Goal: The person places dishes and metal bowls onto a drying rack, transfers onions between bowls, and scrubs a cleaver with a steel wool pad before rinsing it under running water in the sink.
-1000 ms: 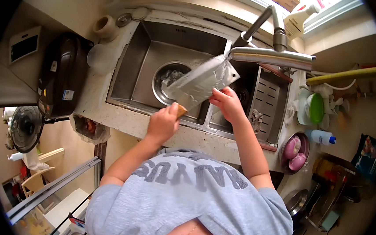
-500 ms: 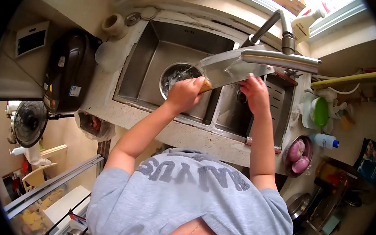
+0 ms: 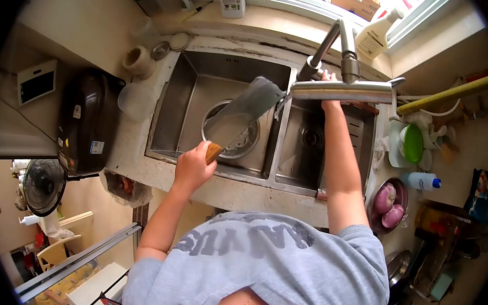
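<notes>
My left hand (image 3: 192, 168) is closed round the wooden handle of a cleaver (image 3: 244, 111). Its wide, wet blade slants up and right over a round metal bowl (image 3: 246, 148) in the left sink basin (image 3: 188, 99), partly covering the bowl. My right hand (image 3: 330, 78) is up at the base of the faucet (image 3: 340, 91), fingers closed at its handle. The spout hides much of this hand. Beneath my right forearm is the right basin (image 3: 295, 162) with its drain. Some water shows near the blade's tip, by the spout's end.
Right of the sink stand a bowl of purple onions (image 3: 389, 205), a blue-capped bottle (image 3: 423, 181) and a green bowl (image 3: 412, 143). Behind the faucet is a white spray bottle (image 3: 377, 37). A dark brown appliance (image 3: 89, 120) and a clear container (image 3: 138, 101) are on the left.
My left hand has moved left and nearer to me with the cleaver, turning its blade more upright. My right hand has left the blade and reached up to the faucet. The view has shifted.
</notes>
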Demonstrator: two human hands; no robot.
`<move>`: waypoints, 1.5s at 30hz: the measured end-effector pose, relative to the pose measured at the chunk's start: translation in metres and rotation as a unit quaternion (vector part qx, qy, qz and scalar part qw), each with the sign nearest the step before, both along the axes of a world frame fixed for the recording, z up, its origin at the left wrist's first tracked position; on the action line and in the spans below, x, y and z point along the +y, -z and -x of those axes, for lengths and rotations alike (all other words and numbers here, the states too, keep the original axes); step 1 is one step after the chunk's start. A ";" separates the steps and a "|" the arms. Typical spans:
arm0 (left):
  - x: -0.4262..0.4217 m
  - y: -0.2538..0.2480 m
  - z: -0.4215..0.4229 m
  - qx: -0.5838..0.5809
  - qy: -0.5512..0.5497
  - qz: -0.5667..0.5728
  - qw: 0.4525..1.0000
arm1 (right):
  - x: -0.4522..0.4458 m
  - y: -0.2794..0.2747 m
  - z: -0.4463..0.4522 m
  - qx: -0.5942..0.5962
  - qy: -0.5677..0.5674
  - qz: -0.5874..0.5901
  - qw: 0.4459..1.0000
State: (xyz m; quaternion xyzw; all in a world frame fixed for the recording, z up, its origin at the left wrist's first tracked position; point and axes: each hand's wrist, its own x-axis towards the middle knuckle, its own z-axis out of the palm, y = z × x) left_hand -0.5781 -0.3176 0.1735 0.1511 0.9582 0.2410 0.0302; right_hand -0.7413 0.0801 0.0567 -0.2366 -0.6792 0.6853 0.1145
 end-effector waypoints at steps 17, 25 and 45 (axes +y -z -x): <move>-0.018 0.027 0.007 -0.093 -0.038 -0.391 0.915 | -0.172 -0.101 -0.119 0.030 -0.285 -0.227 0.931; -0.038 0.002 0.036 -0.039 0.032 -0.452 0.890 | -0.259 -0.183 -0.120 0.086 -0.273 -0.207 0.936; -0.030 0.023 0.042 0.131 0.075 -0.361 0.920 | -0.329 -0.115 -0.124 0.048 -0.160 -0.093 0.982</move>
